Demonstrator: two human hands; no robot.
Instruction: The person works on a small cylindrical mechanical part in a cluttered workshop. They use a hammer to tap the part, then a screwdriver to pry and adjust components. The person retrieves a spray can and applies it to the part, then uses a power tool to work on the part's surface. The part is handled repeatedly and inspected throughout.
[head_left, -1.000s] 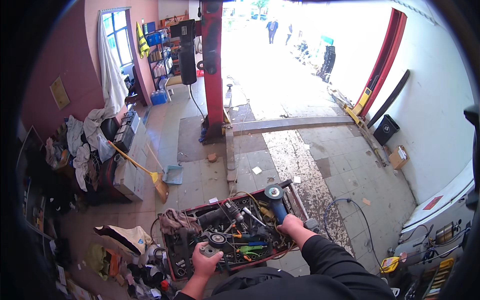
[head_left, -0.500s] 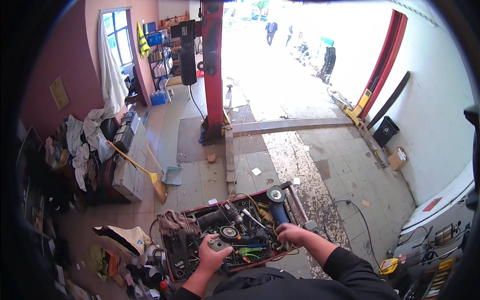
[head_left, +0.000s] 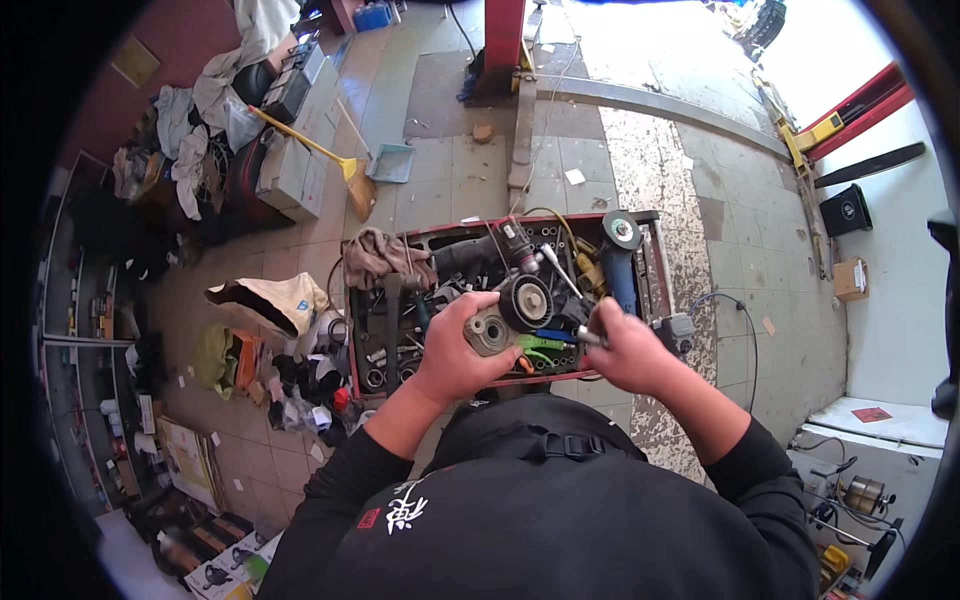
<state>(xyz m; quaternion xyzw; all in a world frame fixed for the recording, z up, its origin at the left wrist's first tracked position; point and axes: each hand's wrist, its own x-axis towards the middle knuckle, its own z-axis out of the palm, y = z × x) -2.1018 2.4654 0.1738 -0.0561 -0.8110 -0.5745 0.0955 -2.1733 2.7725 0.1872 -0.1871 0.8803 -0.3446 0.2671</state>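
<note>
In my left hand [head_left: 450,352] is a belt tensioner [head_left: 527,302], a grey metal body with a black grooved pulley. My fingers and thumb wrap round the metal body, and the pulley faces up. My right hand [head_left: 632,352] is closed on a short silvery metal cylinder [head_left: 590,337], which points toward the pulley but stays apart from it. Both hands are above the near part of a red-rimmed tool tray [head_left: 550,379]. Green-handled pliers [head_left: 542,344] lie below and between my hands. A long-handled ratchet [head_left: 560,268] rests just beyond the pulley.
On the tray lie an angle grinder [head_left: 621,275], a power drill [head_left: 470,258], a brown rag [head_left: 374,258] and a hammer [head_left: 394,308]. A broom [head_left: 357,188] and blue dustpan [head_left: 391,163] stand beyond. A paper bag [head_left: 275,303] and clutter cover the floor at left.
My view has tilted down, bringing my torso into the picture. My right hand has turned and lifted from the tray's right side, and the metal cylinder now shows in it. The left keeps the tensioner.
</note>
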